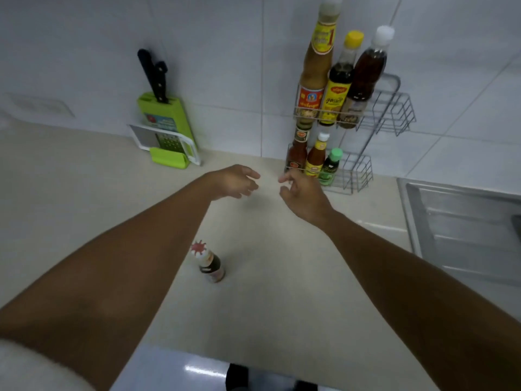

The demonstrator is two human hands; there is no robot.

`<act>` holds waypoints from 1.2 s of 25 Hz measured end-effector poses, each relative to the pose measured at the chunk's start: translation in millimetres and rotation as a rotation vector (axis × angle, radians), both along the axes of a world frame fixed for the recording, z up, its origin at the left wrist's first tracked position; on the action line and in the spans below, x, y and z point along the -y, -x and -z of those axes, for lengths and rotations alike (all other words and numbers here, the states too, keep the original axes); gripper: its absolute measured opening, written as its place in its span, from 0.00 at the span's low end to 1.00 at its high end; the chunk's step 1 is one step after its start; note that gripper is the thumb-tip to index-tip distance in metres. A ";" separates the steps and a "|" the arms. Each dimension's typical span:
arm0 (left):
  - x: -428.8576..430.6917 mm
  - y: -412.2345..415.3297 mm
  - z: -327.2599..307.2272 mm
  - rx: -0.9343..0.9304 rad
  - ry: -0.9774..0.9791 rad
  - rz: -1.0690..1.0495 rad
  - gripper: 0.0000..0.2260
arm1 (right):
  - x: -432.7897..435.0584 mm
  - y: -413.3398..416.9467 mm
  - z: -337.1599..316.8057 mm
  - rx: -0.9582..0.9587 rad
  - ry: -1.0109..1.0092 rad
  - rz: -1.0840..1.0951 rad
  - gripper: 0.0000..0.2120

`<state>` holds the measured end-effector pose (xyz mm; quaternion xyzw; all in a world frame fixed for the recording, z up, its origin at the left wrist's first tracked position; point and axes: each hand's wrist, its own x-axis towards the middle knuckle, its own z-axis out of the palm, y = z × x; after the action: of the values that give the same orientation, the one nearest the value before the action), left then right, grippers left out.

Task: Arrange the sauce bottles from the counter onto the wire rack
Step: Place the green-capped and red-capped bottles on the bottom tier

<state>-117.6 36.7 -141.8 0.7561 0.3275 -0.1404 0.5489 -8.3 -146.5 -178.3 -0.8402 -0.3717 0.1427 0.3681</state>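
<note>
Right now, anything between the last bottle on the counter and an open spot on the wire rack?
Nothing visible on the counter between them. The bottle stands alone near the front edge. Both empty hands, left hand and right hand, hover over that stretch above the surface. The wire rack has free space at the right of both shelves.

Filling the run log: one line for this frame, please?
left hand: empty, open | right hand: empty, open, by lower shelf | wire rack: six bottles | counter: dark sauce bottle left, upright
</note>
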 end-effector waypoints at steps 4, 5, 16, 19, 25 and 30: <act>-13.1 88.7 14.8 -0.020 0.006 0.021 0.18 | -1.9 81.4 -9.7 -0.191 0.210 -0.406 0.20; -17.2 110.4 22.9 -0.032 0.003 0.016 0.17 | -3.2 97.6 -9.1 -0.216 0.268 -0.500 0.24; 57.6 215.4 89.4 0.180 -0.044 -0.035 0.20 | -12.8 197.6 9.6 -0.232 0.058 -0.274 0.10; 69.5 211.1 75.6 0.277 -0.098 -0.128 0.14 | -6.1 191.4 -16.3 -0.392 -0.016 -0.175 0.12; 90.7 182.9 22.3 0.391 -0.236 -0.192 0.18 | -2.2 155.7 -104.6 0.119 0.165 -0.100 0.24; 106.4 153.8 -21.2 0.443 -0.364 -0.079 0.20 | 22.2 128.0 -154.3 0.499 0.331 -0.128 0.18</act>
<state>-271.5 -69.7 -120.6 0.8410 0.2488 0.1108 0.4674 -136.3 -168.7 -24.0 -0.8727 -0.4746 0.0134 0.1137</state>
